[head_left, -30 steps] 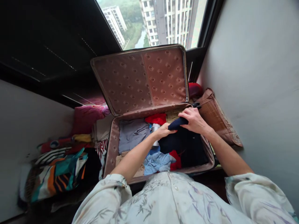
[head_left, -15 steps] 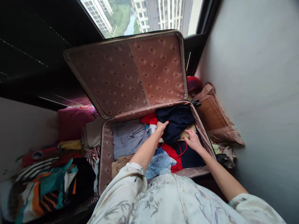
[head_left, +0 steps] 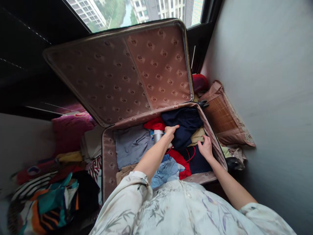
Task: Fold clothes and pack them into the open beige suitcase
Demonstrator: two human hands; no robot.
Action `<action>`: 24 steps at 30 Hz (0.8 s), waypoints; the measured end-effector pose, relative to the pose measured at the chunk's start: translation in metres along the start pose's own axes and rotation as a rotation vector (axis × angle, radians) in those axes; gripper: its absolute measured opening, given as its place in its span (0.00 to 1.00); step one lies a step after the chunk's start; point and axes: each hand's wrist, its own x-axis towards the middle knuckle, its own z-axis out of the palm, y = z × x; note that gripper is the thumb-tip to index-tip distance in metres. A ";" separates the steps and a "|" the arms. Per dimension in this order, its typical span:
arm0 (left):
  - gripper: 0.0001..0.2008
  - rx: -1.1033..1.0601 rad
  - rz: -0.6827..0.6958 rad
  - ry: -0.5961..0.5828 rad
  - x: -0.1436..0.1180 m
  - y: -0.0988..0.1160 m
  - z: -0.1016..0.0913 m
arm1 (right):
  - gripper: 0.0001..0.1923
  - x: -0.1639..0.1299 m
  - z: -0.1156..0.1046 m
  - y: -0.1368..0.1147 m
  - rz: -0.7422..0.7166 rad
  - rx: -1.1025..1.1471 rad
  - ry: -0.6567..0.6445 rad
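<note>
Folded navy-blue cloth garment is lying at the far right of the open brown suitcase, long axis diagonal. Left hand fingers are pressing flat on its near-left edge; right hand is resting just beside it, fingers apart.

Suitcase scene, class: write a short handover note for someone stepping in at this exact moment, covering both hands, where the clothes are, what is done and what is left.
Left hand: flat on the navy garment, fingers spread, not gripping.
Right hand: resting on the tan cloth and dark clothes at the right side.
The open suitcase holds a grey garment, red items, a light blue shirt and a silver can.
Done: navy garment lies inside, at the back.
Left: the striped clothes pile outside; lid up.
</note>
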 end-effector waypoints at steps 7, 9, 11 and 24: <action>0.13 -0.231 -0.226 -0.246 -0.014 0.029 0.011 | 0.33 0.007 0.021 0.006 0.270 0.168 0.097; 0.14 -0.281 -0.250 -0.299 -0.021 0.029 0.011 | 0.32 0.010 0.025 0.004 0.316 0.247 0.114; 0.14 -0.308 -0.240 -0.323 -0.029 0.022 0.010 | 0.32 0.012 0.026 0.002 0.359 0.323 0.109; 0.27 -0.333 0.130 -0.377 -0.104 0.009 -0.034 | 0.30 0.000 -0.020 -0.020 0.464 0.498 -0.027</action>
